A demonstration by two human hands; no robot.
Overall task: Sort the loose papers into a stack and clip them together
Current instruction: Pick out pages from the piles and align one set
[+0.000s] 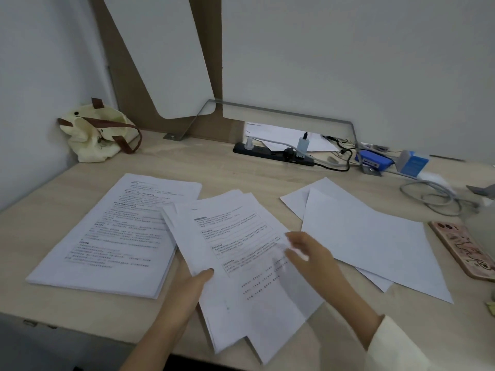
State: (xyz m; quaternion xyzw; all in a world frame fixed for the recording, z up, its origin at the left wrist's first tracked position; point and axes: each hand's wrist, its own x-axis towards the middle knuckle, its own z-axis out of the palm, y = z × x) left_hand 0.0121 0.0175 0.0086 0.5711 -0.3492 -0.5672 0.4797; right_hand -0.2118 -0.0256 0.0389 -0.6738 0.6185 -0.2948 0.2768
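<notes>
Left hand [187, 290] pinched fanned bundle [241, 263] lower centre, steadying it; right hand [308, 253] spread on top, probably squaring sheets.

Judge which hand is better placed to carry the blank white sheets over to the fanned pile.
Right. The right hand rests on the fanned printed sheets beside the blank white sheets. The left hand grips the fan's left edge, steadying it, farther away.
</notes>
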